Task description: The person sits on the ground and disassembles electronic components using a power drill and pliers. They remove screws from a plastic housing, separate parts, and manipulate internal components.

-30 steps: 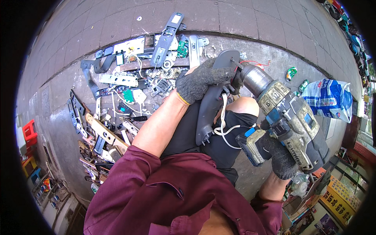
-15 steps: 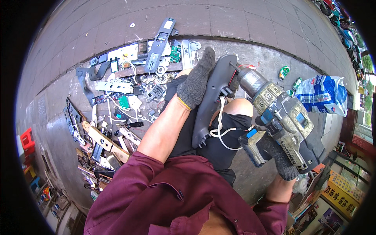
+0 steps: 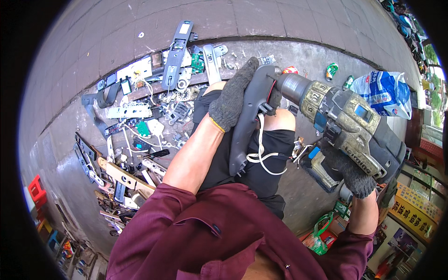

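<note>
My left hand [image 3: 229, 100], in a dark grey knitted glove, grips a long dark grey plastic housing [image 3: 247, 123] that stands slanted over my thighs. Its fingers wrap around the housing's upper half and partly show on the far side. A white cable [image 3: 262, 140] hangs in loops from the housing's right side. In my right hand [image 3: 352, 172], gloved alike, is a worn cordless drill [image 3: 343, 109] held by its handle. The drill's chuck points left, close against the upper end of the housing. Whether the bit has entered the plastic cannot be seen.
Loose electronic scrap lies left and ahead: a long grey panel [image 3: 178, 58], green circuit boards [image 3: 198, 63], and a pile of strips [image 3: 123, 175]. At the right are a crushed can [image 3: 332, 71] and a blue-and-white plastic bag [image 3: 381, 93]. A green bag [image 3: 319, 242] sits by my right arm.
The drill has swung to a flatter angle, its rear and my right hand moving right and slightly up. My left hand and the housing stay nearly in place.
</note>
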Demonstrator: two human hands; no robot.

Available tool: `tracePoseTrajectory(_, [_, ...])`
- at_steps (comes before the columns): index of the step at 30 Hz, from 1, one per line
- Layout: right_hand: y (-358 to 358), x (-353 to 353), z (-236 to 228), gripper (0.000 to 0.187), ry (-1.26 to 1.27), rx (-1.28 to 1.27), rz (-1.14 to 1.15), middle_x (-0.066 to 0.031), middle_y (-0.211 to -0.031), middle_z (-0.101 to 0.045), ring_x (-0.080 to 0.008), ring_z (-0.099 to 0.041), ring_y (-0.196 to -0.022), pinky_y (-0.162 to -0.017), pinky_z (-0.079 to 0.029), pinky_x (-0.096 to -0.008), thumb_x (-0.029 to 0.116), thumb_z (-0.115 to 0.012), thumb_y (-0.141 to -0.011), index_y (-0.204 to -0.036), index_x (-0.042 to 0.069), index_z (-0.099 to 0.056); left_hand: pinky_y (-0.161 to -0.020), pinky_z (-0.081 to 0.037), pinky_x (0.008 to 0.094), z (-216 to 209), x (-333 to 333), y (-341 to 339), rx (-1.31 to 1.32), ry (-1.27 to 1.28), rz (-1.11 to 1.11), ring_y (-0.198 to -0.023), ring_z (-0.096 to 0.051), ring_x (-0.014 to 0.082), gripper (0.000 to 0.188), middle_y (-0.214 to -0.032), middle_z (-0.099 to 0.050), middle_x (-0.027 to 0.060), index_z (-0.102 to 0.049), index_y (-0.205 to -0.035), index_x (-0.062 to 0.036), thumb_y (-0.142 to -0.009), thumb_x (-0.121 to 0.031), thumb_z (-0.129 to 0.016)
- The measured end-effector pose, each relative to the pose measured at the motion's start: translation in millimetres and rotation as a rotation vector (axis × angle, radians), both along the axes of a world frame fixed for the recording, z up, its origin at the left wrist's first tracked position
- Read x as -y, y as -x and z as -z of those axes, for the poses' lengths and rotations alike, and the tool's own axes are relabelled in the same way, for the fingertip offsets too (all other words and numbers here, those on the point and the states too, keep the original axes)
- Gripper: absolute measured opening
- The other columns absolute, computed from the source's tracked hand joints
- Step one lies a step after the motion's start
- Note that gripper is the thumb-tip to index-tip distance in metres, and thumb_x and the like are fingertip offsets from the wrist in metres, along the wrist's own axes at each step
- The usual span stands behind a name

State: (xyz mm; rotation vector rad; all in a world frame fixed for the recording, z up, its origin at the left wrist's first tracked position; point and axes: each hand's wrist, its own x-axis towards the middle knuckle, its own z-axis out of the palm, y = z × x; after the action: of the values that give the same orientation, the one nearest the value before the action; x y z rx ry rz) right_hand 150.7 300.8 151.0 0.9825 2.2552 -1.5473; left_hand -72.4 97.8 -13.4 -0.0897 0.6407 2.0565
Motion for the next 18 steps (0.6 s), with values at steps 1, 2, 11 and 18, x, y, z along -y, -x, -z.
tracePoseTrajectory(1, [0, 1, 3, 0.040, -0.002, 0.001, 0.011, -0.0065, -0.116, -0.071, -0.0149, -0.067, -0.098, -0.085, -0.056, -0.0289, 0.008, -0.073, -0.094, -0.133, 0.005, -0.063, -0.079, -0.061, 0.0310, -1, -1, -3, -0.031, 0.102, -0.073, -0.091, -0.072, 0.0198, 0.050, -0.109, -0.072, 0.0129, -0.065, -0.126, -0.0022, -0.109, -0.045, -0.044])
tracePoseTrajectory(2, [1, 3, 6, 0.039, -0.032, 0.019, 0.046, -0.0058, -0.116, -0.071, -0.0142, -0.067, -0.097, -0.083, -0.056, -0.0284, 0.008, -0.074, -0.094, -0.132, 0.005, -0.064, -0.078, -0.061, 0.0318, -1, -1, -2, -0.001, 0.150, -0.074, -0.089, -0.072, 0.0203, 0.051, -0.108, -0.072, 0.0135, -0.065, -0.125, -0.0020, -0.109, -0.046, -0.045])
tracePoseTrajectory(11, [3, 13, 10, 0.045, -0.079, 0.016, 0.056, -0.0070, -0.115, -0.071, -0.0143, -0.067, -0.096, -0.084, -0.056, -0.0285, 0.008, -0.077, -0.092, -0.134, 0.004, -0.062, -0.071, -0.062, 0.0361, 4, -3, 0, -0.022, 0.014, -0.017, -0.079, -0.073, 0.0241, 0.055, -0.096, -0.073, 0.0174, -0.066, -0.121, -0.0004, -0.107, -0.050, -0.048])
tracePoseTrajectory(18, [-47, 34, 61, 0.046, 0.190, -0.314, 0.297, -0.0073, -0.115, -0.071, -0.0148, -0.067, -0.096, -0.084, -0.056, -0.0290, 0.008, -0.077, -0.091, -0.134, 0.004, -0.062, -0.076, -0.063, 0.0389, 16, -4, 0, 0.075, -0.324, 0.036, -0.084, -0.073, 0.0286, 0.049, -0.101, -0.072, 0.0189, -0.064, -0.123, -0.0006, -0.105, -0.045, -0.054])
